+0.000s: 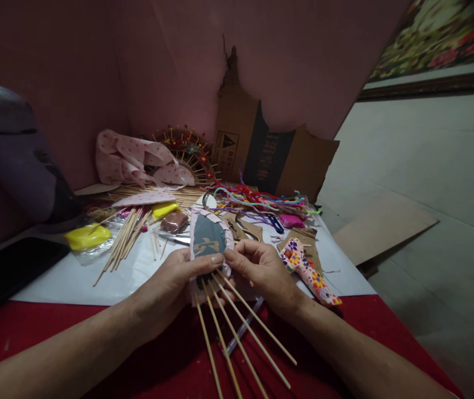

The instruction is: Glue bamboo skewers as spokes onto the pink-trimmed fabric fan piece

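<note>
A cardboard piece (209,237) with a dark printed face and pink cloth folded round its edge is held over the table's front. My left hand (179,282) grips its left side, thumb across the front and fingers behind. My right hand (259,271) pinches the lower right edge between thumb and forefinger. Several thin wooden sticks (237,338) fan out from its lower end towards me. Under the sticks lies a clear tube (245,327). A floral stuffed figure (309,271) rests right of my right hand.
Loose sticks (127,238), yellow clay (89,236), brown clay (174,222) and colourful pipe cleaners (262,197) lie on the white sheet (71,282). Behind are pink dotted cloth (133,158), a decorated stick fan (191,149) and torn cardboard (237,127). A black object (13,271) is at left.
</note>
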`<action>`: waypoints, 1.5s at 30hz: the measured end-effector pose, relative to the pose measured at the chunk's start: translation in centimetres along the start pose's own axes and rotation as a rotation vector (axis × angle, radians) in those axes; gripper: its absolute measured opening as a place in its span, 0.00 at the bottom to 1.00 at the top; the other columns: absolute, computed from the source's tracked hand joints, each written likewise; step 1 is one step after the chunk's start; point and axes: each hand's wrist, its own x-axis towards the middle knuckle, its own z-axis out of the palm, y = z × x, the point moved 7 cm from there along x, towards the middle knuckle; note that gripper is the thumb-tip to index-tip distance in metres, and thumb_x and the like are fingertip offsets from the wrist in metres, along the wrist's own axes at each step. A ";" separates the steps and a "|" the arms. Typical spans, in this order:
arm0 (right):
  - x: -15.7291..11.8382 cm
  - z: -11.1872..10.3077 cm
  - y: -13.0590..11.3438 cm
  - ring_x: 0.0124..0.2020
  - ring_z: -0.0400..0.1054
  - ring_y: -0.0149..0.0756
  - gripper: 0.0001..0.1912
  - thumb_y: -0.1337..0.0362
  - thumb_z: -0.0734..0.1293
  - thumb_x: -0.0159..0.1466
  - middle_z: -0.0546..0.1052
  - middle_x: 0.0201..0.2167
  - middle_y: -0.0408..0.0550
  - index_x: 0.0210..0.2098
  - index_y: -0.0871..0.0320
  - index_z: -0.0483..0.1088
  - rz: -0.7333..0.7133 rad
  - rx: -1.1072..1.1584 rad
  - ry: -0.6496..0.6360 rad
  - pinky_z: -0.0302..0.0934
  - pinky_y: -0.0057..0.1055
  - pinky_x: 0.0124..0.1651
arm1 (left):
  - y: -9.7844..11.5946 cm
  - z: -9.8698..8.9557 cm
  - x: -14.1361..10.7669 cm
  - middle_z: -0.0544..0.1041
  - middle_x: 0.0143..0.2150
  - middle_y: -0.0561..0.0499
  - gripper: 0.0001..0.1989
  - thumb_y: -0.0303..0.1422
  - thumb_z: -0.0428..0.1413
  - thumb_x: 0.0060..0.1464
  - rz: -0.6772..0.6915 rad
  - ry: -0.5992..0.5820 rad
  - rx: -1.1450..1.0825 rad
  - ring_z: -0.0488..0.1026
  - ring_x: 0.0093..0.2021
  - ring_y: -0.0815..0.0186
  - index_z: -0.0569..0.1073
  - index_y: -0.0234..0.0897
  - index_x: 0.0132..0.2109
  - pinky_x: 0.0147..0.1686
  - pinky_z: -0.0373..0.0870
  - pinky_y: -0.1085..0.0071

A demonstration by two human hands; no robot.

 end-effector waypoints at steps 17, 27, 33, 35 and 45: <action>0.1 0.1 0.3 0.16 0.57 0.22 0.16 0.55 0.66 0.57 0.64 0.16 0.36 0.21 0.59 0.61 -0.044 0.002 -0.026 0.50 0.22 0.20 | -0.1 -0.2 0.1 0.73 0.23 0.49 0.10 0.36 0.53 0.53 -0.029 0.070 -0.068 0.70 0.22 0.67 0.73 0.32 0.33 0.24 0.69 0.69; 0.1 0.1 0.5 0.17 0.58 0.23 0.18 0.52 0.66 0.56 0.65 0.16 0.37 0.21 0.58 0.61 -0.050 -0.036 -0.019 0.51 0.22 0.21 | -0.1 -0.2 0.3 0.74 0.24 0.48 0.11 0.36 0.53 0.53 -0.013 0.056 -0.057 0.70 0.21 0.68 0.74 0.32 0.33 0.23 0.69 0.71; 0.1 0.2 0.2 0.18 0.59 0.23 0.17 0.54 0.66 0.57 0.65 0.17 0.37 0.21 0.59 0.61 -0.060 -0.038 -0.025 0.52 0.22 0.22 | -0.1 -0.2 0.2 0.74 0.24 0.48 0.10 0.35 0.52 0.53 -0.019 0.058 -0.050 0.69 0.21 0.68 0.73 0.32 0.33 0.23 0.70 0.71; 0.1 0.2 0.1 0.18 0.59 0.23 0.17 0.54 0.67 0.56 0.65 0.16 0.37 0.21 0.59 0.61 -0.058 -0.033 -0.021 0.52 0.22 0.22 | -0.1 -0.2 0.2 0.74 0.24 0.48 0.10 0.35 0.52 0.53 -0.019 0.062 -0.052 0.69 0.20 0.68 0.73 0.32 0.33 0.23 0.70 0.71; 0.0 0.2 0.2 0.18 0.57 0.24 0.17 0.53 0.66 0.57 0.64 0.17 0.37 0.22 0.58 0.61 -0.080 -0.091 -0.028 0.51 0.23 0.21 | -0.2 -0.3 0.3 0.74 0.24 0.46 0.13 0.38 0.54 0.51 -0.033 0.053 -0.041 0.69 0.20 0.68 0.73 0.30 0.35 0.22 0.69 0.71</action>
